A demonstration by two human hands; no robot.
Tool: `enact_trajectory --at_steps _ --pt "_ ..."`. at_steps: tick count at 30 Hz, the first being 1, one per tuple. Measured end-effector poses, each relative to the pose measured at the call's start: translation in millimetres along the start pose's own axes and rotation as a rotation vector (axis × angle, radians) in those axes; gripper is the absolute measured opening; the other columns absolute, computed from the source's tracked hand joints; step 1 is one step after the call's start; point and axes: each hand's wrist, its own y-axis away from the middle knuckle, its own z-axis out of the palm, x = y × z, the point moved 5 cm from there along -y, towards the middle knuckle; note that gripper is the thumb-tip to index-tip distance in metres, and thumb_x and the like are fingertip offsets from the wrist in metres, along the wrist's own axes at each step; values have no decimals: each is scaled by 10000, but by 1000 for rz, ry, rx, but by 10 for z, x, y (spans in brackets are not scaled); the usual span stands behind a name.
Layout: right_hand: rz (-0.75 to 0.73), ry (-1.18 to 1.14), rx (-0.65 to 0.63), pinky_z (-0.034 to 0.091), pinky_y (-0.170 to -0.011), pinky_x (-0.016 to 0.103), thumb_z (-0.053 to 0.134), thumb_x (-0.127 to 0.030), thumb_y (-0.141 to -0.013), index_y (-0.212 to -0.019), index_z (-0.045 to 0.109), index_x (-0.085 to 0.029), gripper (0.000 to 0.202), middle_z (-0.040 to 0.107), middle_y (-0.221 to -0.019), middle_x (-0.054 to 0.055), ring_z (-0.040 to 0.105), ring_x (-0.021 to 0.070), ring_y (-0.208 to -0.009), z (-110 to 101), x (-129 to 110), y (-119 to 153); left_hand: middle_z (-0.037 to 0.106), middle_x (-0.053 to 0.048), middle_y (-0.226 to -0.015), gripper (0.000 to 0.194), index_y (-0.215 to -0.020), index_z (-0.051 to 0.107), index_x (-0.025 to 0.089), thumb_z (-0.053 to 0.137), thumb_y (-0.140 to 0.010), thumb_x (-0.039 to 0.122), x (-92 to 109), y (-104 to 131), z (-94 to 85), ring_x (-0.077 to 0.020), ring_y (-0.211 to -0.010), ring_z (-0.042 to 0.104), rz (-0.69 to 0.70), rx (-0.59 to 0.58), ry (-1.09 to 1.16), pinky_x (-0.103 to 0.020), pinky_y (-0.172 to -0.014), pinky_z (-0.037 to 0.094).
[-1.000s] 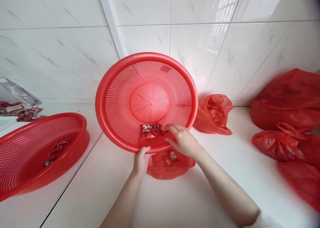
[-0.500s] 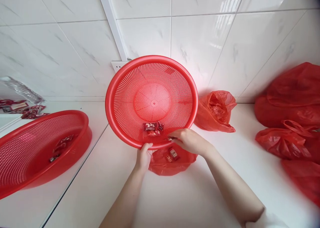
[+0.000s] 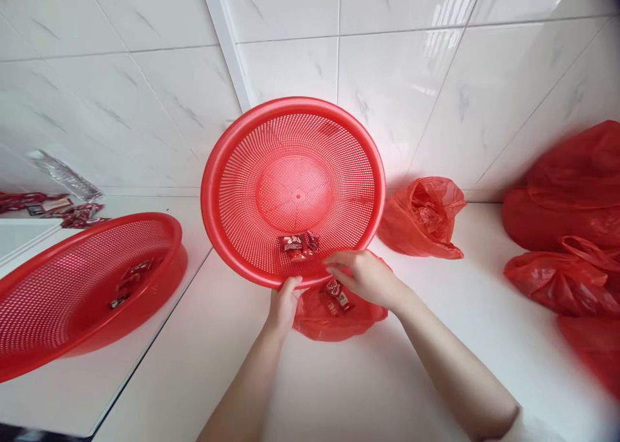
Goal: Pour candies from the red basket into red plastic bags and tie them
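My left hand (image 3: 285, 303) grips the near rim of a red plastic colander (image 3: 211, 190), thumb over the edge, and the colander is tipped toward me. Several small sweets in dark red wrappers (image 3: 298, 243) lie in its lower side. At the rim's lower right hovers my right hand (image 3: 365, 275), thumb and fingers apart, with nothing seen in them. Right below is an open red plastic bag (image 3: 334, 329), partly hidden by the colander and my hand. Wrapped sweets (image 3: 340, 298) show in the bag's mouth.
A second red colander (image 3: 167, 261) with a few wrapped sweets stands to the left. Further back are loose wrapped packets (image 3: 80, 214) and a clear plastic wrapper (image 3: 68, 176). An open red bag (image 3: 426, 219) stands right, with several tied red bags (image 3: 562, 277) beyond. White tiled wall behind.
My right hand has let go of the dark-wrapped sweet it held over the rim; a sweet now shows below it at the bag's mouth. The view has shifted slightly.
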Motion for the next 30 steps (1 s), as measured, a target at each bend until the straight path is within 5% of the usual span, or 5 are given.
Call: enact_trajectory --at_steps 5,9,15,19,30 --pt "-71 79 2 381 -1100 509 528 -199 -923 -1363 508 -191 441 623 -1289 119 584 243 -1205 184 -50 -62 728 -80 -1053 436 -1085 667 183 712 -653 148 -195 96 39 -292 -1071 658 -85 -27 -10 -422 -917 534" --pt "-51 136 40 85 -1191 619 472 -146 -930 -1275 592 -157 365 695 -1154 109 650 229 -1098 282 20 -112 728 -98 -1035 333 -1014 680 174 704 -681 167 -323 135 32 -304 -1119 633 -168 -58 -47 -432 -940 525" --pt "235 -706 203 539 -955 458 574 -318 -908 -1098 680 -206 245 730 -1075 48 698 208 -963 127 292 -123 729 -93 -1021 352 -1050 660 182 696 -700 174 -216 63 -7 -293 -1067 662 -124 -53 -52 -408 -897 540" --pt "434 -1231 152 612 -783 305 728 -375 -792 -1023 688 -167 313 720 -1076 75 709 176 -892 121 363 -94 736 -77 -967 329 -1004 667 180 701 -676 177 -67 -27 -68 -299 -1022 680 -56 -24 -54 -395 -829 563" --pt "422 -698 -103 584 -695 317 742 -427 -756 -836 739 -166 273 691 -745 7 676 193 -722 -64 428 -8 741 -76 -955 246 -922 700 142 647 -684 171 67 -156 -162 -251 -955 692 -28 2 49 -382 -844 564"
